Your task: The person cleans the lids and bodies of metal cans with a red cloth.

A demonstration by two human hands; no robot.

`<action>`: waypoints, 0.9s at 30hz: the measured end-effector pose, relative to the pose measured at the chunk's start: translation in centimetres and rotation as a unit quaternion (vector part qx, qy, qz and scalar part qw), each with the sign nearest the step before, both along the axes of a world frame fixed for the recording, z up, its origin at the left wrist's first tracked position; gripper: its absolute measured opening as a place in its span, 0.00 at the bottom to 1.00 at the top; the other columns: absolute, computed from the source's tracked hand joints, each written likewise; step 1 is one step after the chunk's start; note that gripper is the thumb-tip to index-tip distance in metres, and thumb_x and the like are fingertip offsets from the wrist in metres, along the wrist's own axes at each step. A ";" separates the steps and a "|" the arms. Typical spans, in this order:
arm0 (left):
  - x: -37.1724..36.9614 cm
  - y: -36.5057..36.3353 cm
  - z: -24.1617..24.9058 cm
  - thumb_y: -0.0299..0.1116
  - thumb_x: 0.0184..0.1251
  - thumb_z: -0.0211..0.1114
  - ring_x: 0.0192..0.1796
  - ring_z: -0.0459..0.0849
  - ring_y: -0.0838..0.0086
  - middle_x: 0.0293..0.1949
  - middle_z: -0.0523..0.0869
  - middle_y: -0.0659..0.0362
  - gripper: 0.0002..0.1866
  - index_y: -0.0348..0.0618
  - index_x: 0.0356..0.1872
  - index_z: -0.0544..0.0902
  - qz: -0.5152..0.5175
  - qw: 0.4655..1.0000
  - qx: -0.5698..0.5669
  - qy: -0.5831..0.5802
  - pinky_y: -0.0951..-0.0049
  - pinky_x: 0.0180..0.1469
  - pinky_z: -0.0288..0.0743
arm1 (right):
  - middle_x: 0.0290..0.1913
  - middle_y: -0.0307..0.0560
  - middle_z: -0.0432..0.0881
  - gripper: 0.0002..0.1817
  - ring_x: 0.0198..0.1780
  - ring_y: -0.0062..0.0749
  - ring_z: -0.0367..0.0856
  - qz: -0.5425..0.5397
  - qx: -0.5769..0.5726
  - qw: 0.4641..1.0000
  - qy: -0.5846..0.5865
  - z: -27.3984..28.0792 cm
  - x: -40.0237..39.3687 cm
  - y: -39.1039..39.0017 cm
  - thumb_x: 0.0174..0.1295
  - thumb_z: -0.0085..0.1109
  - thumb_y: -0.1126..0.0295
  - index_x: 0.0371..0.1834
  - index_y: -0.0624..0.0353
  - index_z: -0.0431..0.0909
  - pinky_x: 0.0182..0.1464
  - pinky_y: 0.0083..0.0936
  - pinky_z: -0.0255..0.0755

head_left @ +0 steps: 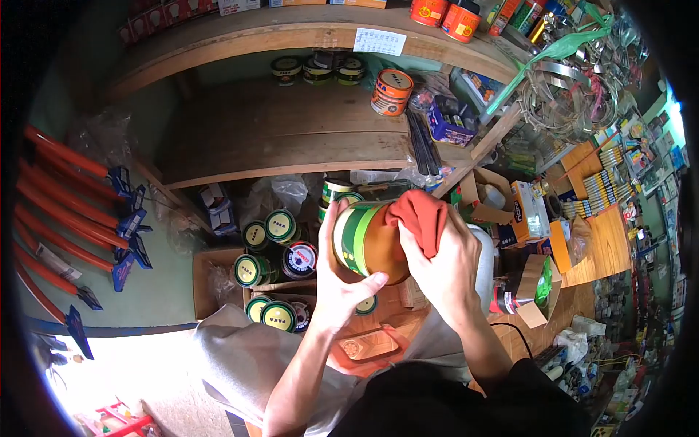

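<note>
A large round tin with orange-brown, green and pale bands (361, 239) is being held up in the air, tilted on its side, between the person's two hands, below the front edge of a brown wooden shelf (277, 131). The left hand (337, 280) is gripping the tin from the left, its thumb pressing on the lower side and its fingers wrapping round the far side. The right hand (448, 273) is bunching a soft rust-red cloth (419, 220) between thumb and fingers and pressing it against the right part of the tin. Below and to the left of the tin, several round dark tins with pale green-rimmed lids (279, 227) are standing close together, along with a dark tin with a red-rimmed white lid (301, 258). On the shelf, an orange round tin (392, 93) is standing near a purple open box (451, 122), while small dark tins (317, 71) are sitting farther back. A white printed sheet (380, 41) is hanging from the board above. At far left, long curved orange bars with blue ends (69, 197) are lying side by side; at right, an open brown cardboard box (486, 197) is standing beside a white-and-orange carton (530, 211).
</note>
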State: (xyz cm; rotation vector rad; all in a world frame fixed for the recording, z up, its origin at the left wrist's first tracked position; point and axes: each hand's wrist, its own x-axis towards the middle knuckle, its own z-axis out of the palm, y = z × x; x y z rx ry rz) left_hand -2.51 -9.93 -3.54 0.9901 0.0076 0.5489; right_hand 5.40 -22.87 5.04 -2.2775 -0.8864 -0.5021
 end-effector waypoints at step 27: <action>0.6 0.2 -3.8 0.40 0.68 0.72 0.55 0.80 0.71 0.57 0.82 0.55 0.32 0.40 0.68 0.70 0.107 0.982 -0.041 0.152 0.68 0.61 0.73 | 0.75 0.63 0.60 0.36 0.77 0.48 0.59 0.167 0.163 0.946 0.227 -9.8 -5.5 0.0 0.71 0.54 0.74 0.79 0.73 0.50 0.79 0.40 0.49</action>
